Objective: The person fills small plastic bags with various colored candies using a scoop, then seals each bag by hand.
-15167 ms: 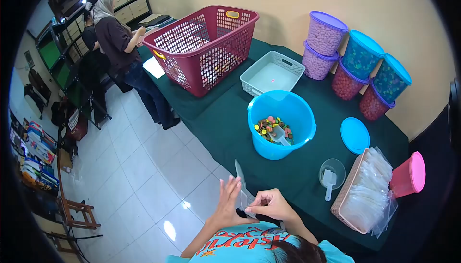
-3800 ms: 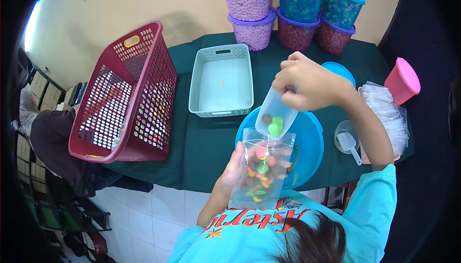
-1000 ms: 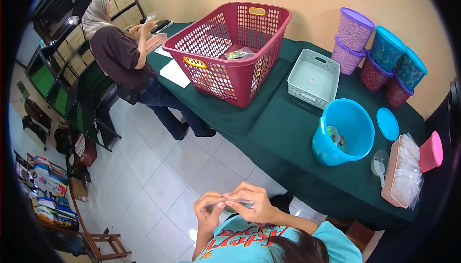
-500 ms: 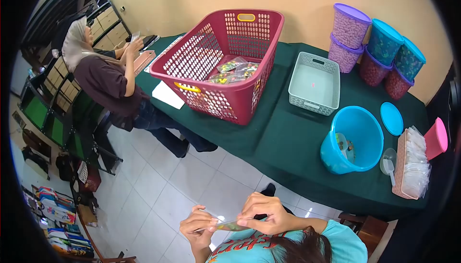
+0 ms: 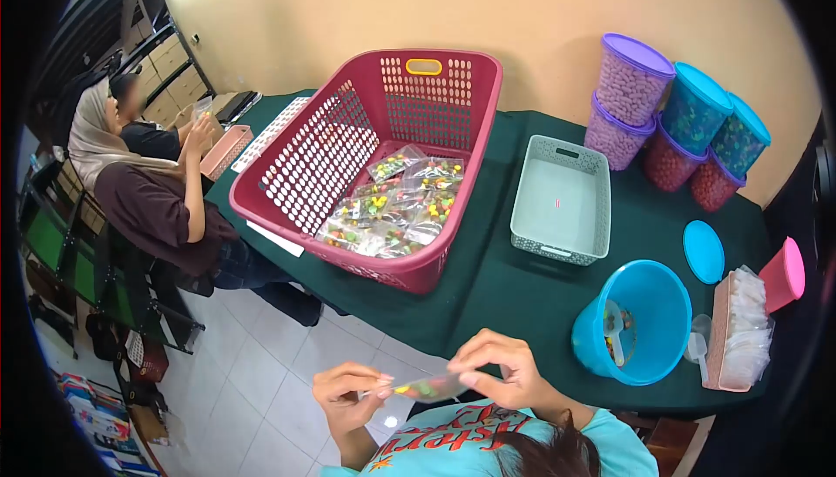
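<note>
Currently L hand (image 5: 348, 397) & R hand (image 5: 507, 371) each have a closed grip on opp. ends of a clear candy bag (image 5: 427, 387), held btwn them in front of the teal shirt (image 5: 435, 444). On the counter (image 5: 479, 290): maroon basket (image 5: 424, 278) w/ filled bags (image 5: 401, 197), blue bucket (image 5: 653, 303) w/ scoop (image 5: 618, 351).
</note>
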`<state>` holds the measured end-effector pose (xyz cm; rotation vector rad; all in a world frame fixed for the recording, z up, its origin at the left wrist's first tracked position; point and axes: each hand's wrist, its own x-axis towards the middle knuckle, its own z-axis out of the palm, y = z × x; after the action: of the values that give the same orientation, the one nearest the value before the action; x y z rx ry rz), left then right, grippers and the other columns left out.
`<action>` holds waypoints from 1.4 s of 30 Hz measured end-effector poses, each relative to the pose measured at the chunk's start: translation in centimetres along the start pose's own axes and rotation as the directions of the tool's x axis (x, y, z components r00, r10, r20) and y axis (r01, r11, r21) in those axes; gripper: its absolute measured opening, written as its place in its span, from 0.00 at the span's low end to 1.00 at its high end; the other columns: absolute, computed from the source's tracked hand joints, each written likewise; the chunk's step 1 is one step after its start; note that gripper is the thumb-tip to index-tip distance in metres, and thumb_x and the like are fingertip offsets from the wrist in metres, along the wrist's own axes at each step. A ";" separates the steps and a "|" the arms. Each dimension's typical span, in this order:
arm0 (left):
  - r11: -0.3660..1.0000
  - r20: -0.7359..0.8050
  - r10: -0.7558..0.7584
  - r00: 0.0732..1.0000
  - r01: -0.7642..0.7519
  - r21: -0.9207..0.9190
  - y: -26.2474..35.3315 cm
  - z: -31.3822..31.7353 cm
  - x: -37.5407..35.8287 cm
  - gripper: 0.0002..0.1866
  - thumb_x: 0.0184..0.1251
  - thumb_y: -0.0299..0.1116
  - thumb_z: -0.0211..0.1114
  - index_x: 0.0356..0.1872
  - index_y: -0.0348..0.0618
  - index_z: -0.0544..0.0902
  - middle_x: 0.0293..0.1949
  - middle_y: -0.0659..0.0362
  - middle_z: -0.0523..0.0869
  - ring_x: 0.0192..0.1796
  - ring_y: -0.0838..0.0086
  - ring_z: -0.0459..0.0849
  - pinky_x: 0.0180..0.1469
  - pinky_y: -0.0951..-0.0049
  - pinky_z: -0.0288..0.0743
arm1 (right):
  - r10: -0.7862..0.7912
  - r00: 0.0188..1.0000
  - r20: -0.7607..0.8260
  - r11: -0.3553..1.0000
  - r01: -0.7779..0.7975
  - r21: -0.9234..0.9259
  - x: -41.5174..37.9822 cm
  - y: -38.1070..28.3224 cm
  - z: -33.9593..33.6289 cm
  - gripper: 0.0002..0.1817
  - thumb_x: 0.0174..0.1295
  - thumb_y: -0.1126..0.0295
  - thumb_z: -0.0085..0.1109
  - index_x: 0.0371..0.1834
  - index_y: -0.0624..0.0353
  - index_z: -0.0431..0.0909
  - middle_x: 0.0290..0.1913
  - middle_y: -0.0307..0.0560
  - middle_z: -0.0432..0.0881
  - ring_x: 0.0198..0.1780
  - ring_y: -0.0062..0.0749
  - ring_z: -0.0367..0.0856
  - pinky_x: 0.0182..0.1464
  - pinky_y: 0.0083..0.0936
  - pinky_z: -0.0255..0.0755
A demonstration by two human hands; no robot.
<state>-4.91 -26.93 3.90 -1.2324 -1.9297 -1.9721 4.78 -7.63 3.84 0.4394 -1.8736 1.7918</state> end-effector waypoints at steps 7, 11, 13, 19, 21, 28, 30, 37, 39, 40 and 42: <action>0.913 -0.788 0.185 0.587 -0.399 -0.083 -4.4 -2.2 4.2 0.13 0.60 0.37 0.59 0.39 0.39 0.72 0.34 0.58 0.76 0.21 0.81 0.72 0.17 0.85 0.62 | 0.068 0.936 -0.345 0.970 -0.143 -0.198 -0.5 1.0 -2.5 0.11 0.46 0.79 0.56 0.35 0.64 0.74 0.34 0.49 0.75 0.34 0.30 0.74 0.39 0.23 0.69; 0.921 -0.597 0.319 0.736 -0.390 0.011 -7.1 -2.8 8.1 0.21 0.56 0.31 0.61 0.49 0.38 0.68 0.49 0.54 0.71 0.30 0.80 0.75 0.29 0.86 0.70 | 0.046 0.876 -0.480 0.918 -0.226 -0.325 -1.5 0.8 -2.2 0.10 0.45 0.79 0.56 0.34 0.65 0.74 0.32 0.49 0.75 0.32 0.29 0.75 0.37 0.21 0.69; 0.967 -0.435 0.237 0.869 -0.252 0.025 -6.5 -0.9 10.8 0.33 0.50 0.29 0.63 0.58 0.38 0.59 0.59 0.51 0.63 0.33 0.79 0.77 0.34 0.86 0.71 | 0.060 0.824 -0.563 0.868 -0.322 -0.379 -2.0 0.8 -1.7 0.10 0.45 0.79 0.57 0.34 0.65 0.74 0.31 0.48 0.75 0.31 0.28 0.75 0.36 0.20 0.69; 0.900 -0.156 0.142 0.978 -0.193 -0.391 -8.2 -0.3 10.3 0.24 0.52 0.32 0.61 0.48 0.31 0.65 0.42 0.49 0.73 0.21 0.76 0.78 0.28 0.82 0.73 | 0.062 0.742 -0.668 0.781 -0.453 -0.430 -2.6 1.8 0.3 0.09 0.46 0.79 0.56 0.33 0.65 0.75 0.31 0.47 0.75 0.31 0.28 0.75 0.36 0.20 0.69; 0.799 0.136 0.111 0.984 -0.007 -0.601 -7.2 0.5 9.7 0.17 0.54 0.34 0.63 0.39 0.33 0.70 0.28 0.50 0.77 0.19 0.71 0.78 0.19 0.74 0.75 | 0.095 0.739 -0.667 0.758 -0.488 -0.433 -2.4 2.0 1.4 0.09 0.47 0.77 0.56 0.33 0.63 0.75 0.31 0.46 0.76 0.31 0.30 0.75 0.36 0.22 0.69; 0.867 0.919 0.232 0.320 0.361 -0.344 -7.9 2.8 8.8 0.12 0.51 0.24 0.61 0.39 0.33 0.78 0.34 0.52 0.81 0.36 0.71 0.80 0.41 0.74 0.73 | 0.165 0.704 -0.691 0.645 -0.607 -0.464 -2.5 2.6 5.8 0.09 0.50 0.71 0.56 0.35 0.60 0.75 0.33 0.45 0.76 0.35 0.33 0.75 0.41 0.26 0.64; 0.864 0.950 0.220 0.222 0.409 -0.295 -8.3 3.6 8.1 0.12 0.49 0.24 0.60 0.37 0.32 0.78 0.34 0.49 0.82 0.38 0.66 0.81 0.42 0.70 0.73 | 0.127 0.654 -0.746 0.613 -0.643 -0.459 -3.1 2.5 7.2 0.09 0.50 0.73 0.56 0.34 0.61 0.76 0.32 0.44 0.77 0.34 0.31 0.75 0.41 0.25 0.65; 0.845 0.945 0.324 0.036 0.438 -0.306 -10.1 7.7 5.0 0.10 0.51 0.21 0.61 0.37 0.34 0.78 0.34 0.53 0.80 0.38 0.72 0.81 0.42 0.76 0.74 | 0.089 0.472 -0.877 0.591 -0.734 -0.335 -7.0 1.9 11.1 0.08 0.52 0.72 0.55 0.34 0.62 0.75 0.31 0.45 0.77 0.33 0.34 0.75 0.38 0.27 0.66; 0.813 0.948 0.318 -0.016 0.519 -0.264 -9.6 8.9 3.7 0.10 0.51 0.20 0.61 0.37 0.34 0.78 0.35 0.53 0.80 0.39 0.72 0.81 0.43 0.76 0.75 | 0.129 0.399 -0.908 0.582 -0.772 -0.256 -8.1 1.0 11.6 0.09 0.51 0.71 0.52 0.35 0.62 0.73 0.32 0.48 0.76 0.36 0.38 0.74 0.41 0.29 0.65; 0.783 0.951 0.304 -0.054 0.583 -0.217 -9.2 9.5 3.1 0.09 0.52 0.20 0.61 0.36 0.33 0.77 0.35 0.53 0.80 0.39 0.72 0.81 0.44 0.75 0.76 | 0.120 0.384 -0.916 0.577 -0.778 -0.250 -8.6 0.5 11.7 0.09 0.51 0.71 0.52 0.35 0.62 0.73 0.32 0.48 0.76 0.36 0.38 0.74 0.41 0.29 0.65; 0.774 0.940 0.331 -0.079 0.593 -0.223 -8.3 10.9 2.1 0.09 0.52 0.19 0.60 0.36 0.32 0.77 0.36 0.54 0.79 0.40 0.73 0.80 0.46 0.75 0.76 | 0.063 0.355 -0.933 0.559 -0.786 -0.262 -9.9 -0.4 11.6 0.09 0.51 0.72 0.53 0.35 0.63 0.73 0.32 0.48 0.76 0.36 0.37 0.75 0.42 0.29 0.65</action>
<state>-6.27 -14.96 -2.87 -3.8531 -1.5184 -1.7567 11.56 -20.24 -1.39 -1.2594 -1.7103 0.9698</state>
